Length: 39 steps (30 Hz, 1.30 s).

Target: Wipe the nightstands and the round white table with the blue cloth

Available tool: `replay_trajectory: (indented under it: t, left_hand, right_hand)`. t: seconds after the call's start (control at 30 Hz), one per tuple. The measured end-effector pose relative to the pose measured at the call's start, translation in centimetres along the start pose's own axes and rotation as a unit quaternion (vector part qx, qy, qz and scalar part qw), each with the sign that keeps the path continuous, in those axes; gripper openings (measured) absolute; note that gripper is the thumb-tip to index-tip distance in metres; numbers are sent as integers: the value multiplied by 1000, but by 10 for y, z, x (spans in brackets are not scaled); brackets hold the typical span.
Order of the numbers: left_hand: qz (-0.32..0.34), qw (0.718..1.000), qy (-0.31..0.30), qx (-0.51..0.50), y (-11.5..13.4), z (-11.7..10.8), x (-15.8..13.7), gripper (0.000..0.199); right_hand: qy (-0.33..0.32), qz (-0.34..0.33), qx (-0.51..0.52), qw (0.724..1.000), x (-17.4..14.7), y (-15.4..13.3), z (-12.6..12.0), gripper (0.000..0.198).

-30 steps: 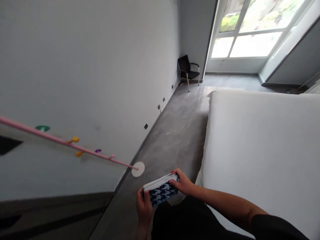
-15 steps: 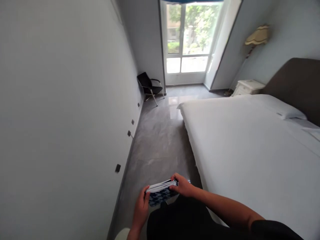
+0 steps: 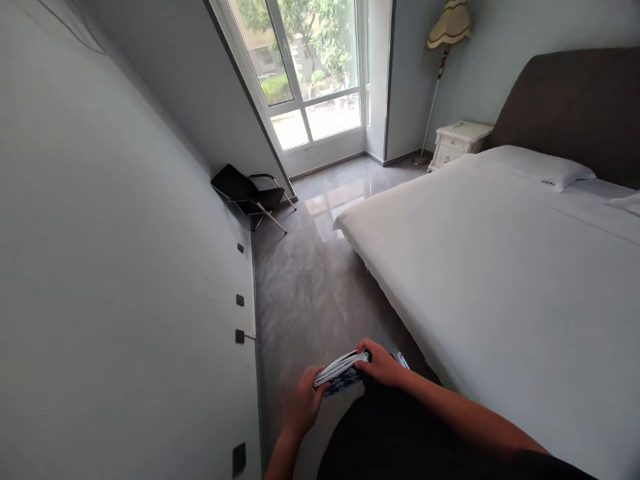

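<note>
In the head view, a flat folded bundle of blue camouflage-patterned fabric [image 3: 344, 381] with several white edges stacked along its top is held low in front of my body. My left hand [image 3: 303, 401] grips its left end, thumb on the near side and fingers behind. At the other end my right hand [image 3: 379, 365] pinches the corner between thumb and fingers. Both hands are closed on it above the floor. Its exact kind does not show.
The bed [image 3: 480, 267] with a white sheet fills the right side. A grey floor strip [image 3: 305, 293] runs between it and the white wall [image 3: 125, 287]. Further off stand a black chair [image 3: 250, 190], a window [image 3: 310, 80], a white nightstand [image 3: 457, 140] and a floor lamp [image 3: 450, 30].
My view has turned right and tilted, and the chair and wall outlets sit lower in it. Both hands keep their hold; the bundle appears slightly further right and more slanted.
</note>
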<state>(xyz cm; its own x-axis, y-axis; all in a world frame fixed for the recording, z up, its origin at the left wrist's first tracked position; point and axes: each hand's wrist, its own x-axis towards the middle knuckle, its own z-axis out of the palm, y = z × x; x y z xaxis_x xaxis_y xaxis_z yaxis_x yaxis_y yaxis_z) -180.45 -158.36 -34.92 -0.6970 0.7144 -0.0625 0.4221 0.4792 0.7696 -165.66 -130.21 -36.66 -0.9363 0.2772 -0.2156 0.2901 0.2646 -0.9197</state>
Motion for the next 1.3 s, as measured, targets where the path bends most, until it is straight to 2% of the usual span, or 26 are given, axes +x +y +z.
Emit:
replay_trajectory:
  t: [0.17, 0.3, 0.43, 0.57, 0.67, 0.8, 0.87, 1.0, 1.13, 1.3]
  left_hand:
    - [40, 997, 55, 35, -10, -56, 127, 30]
    - [52, 994, 93, 16, -27, -74, 207, 35]
    - [48, 992, 111, -34, -55, -83, 290, 43]
    - [42, 990, 114, -66, -92, -102, 392, 48]
    - [55, 990, 98, -82, -120, -126, 479, 43]
    - [66, 993, 51, -79, -146, -176, 603, 24]
    - [74, 995, 13, -72, -151, -205, 669, 18]
    - [120, 990, -57, -47, -149, -246, 804, 30]
    - [152, 985, -82, -20, -144, -251, 932, 29]
    - [126, 989, -75, -1, -136, -252, 1072, 35]
  right_hand:
    - [-76, 8, -48, 996, 147, -36, -41, 26]
    - [-81, 8, -73, 994, 240, -54, -63, 26]
    - [-52, 28, -103, 993, 322, -50, -74, 26]
    - [-28, 59, -101, 993, 415, -37, -80, 25]
    - [-14, 80, -97, 992, 496, -40, -89, 24]
    - [5, 97, -72, 993, 600, -67, -114, 27]
    - [15, 103, -55, 993, 646, -82, -129, 27]
    - [67, 95, 2, 993, 731, -92, -161, 26]
    - [128, 85, 62, 986, 827, -70, -200, 28]
    - [164, 74, 98, 979, 961, -53, -270, 34]
